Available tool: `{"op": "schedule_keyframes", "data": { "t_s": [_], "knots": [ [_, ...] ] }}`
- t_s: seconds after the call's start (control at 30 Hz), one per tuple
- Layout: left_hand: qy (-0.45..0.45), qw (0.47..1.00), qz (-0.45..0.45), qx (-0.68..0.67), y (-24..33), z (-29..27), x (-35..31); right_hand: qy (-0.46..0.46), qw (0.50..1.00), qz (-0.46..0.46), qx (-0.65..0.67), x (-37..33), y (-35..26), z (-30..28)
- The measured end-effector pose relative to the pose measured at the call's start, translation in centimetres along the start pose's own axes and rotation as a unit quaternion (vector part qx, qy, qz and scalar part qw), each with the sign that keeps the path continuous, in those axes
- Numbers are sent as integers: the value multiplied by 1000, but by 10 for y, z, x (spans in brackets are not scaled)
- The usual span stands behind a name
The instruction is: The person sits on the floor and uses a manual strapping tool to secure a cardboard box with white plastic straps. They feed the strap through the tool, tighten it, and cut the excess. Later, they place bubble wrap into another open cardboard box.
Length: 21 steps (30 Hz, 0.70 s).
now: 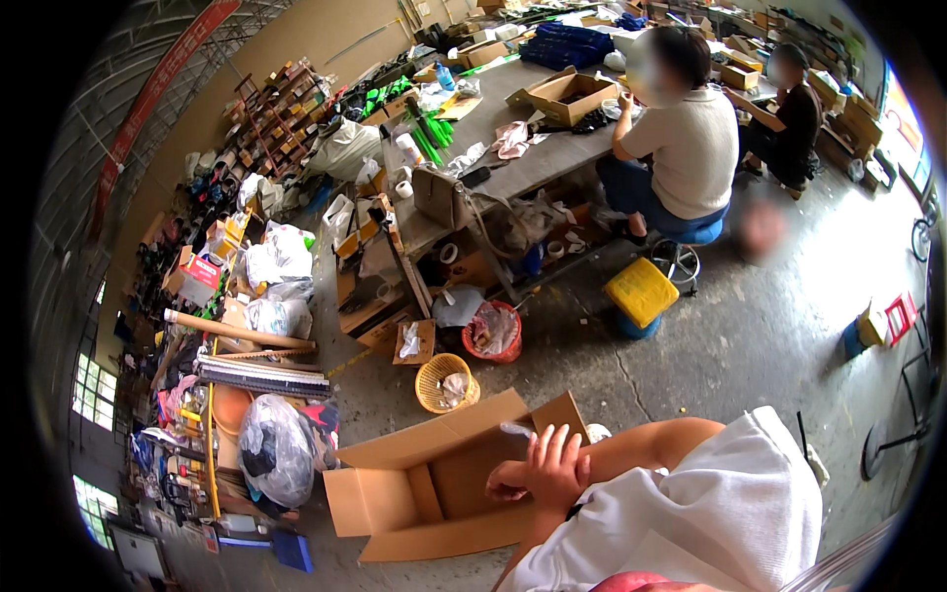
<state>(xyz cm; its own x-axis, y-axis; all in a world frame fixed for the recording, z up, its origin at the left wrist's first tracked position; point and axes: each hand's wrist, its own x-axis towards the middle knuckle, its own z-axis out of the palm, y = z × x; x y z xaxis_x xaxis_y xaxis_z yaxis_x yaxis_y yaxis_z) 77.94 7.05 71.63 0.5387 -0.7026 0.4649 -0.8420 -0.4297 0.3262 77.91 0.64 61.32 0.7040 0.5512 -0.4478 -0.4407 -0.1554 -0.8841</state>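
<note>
My left hand (557,464) lies across my right wrist above an open cardboard box (395,434). Its fingers are stretched out and a little apart, and a dark band shows at its wrist. Beyond it, my right hand (507,481) pokes out with loosely curled fingers. No object shows in it, though its palm is hidden. The long box stands on the floor with its flaps raised, and the inside that shows is bare brown cardboard. A small translucent strip (515,428) sticks up at its far edge, beside my left fingertips.
A yellow basket (424,385) and a red bin (518,345) stand beyond the box. A large grey worktable (538,178) holds cartons and cloth. Two people sit there. A yellow-topped stool (641,293) stands nearby. Bags, including a clear one (281,449), and cardboard tubes (237,329) crowd the left.
</note>
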Motion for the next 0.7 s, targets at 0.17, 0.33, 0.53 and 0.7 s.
{"op": "schedule_keyframes", "data": {
  "t_s": [0.17, 0.33, 0.53, 0.7],
  "knots": [
    [8, 999, -36, 21, -15, 2, -3, -7, 1000, 0, 8, 8, -12, -6],
    [16, 995, -82, 56, -47, 3, -20, -1, 999, 4, 34, 19, -31, -8],
    [24, 956, -288, 52, -93, -13, -104, 85, 976, 142, 142, 17, 12, -63],
    [-285, 787, -546, -38, -106, -23, -248, 295, 910, 178, 231, -26, 47, -121]
  ]
}}
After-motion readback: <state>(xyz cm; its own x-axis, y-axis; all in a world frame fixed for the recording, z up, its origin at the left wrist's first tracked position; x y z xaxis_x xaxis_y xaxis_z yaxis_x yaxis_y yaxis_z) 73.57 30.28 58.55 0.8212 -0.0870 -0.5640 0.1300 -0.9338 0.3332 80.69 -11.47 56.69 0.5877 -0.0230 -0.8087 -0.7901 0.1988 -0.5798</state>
